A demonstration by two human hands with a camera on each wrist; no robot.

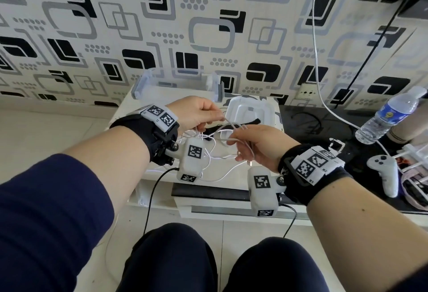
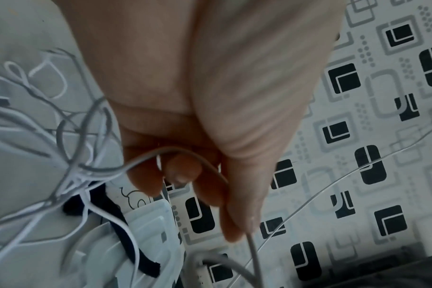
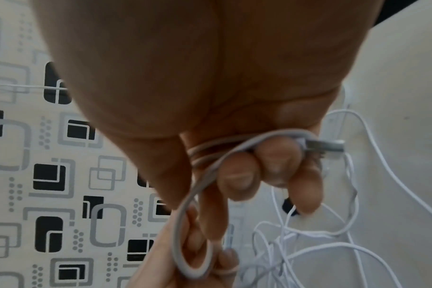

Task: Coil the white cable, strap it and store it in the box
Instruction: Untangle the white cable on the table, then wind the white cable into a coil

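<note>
Knees [image 1: 171, 257] lowest in head view, both forearms above them. Right hand [image 1: 259, 146] curls round 2 or so loops of white cable [image 1: 228, 129], USB plug [image 3: 326, 147] sticking out past its fingers. Left hand [image 1: 196, 113] pinches the same cable just beside it, over the table [image 1: 129, 106]. Rest of cable hangs in loose tangle below. Black strap [image 1: 250, 122] lies across open white box [image 1: 250, 112], behind hands.

white cable [image 1: 228, 129] partly looped, rest tangled on table, black strap [image 1: 251, 122] on open white box [image 1: 249, 112]
</note>
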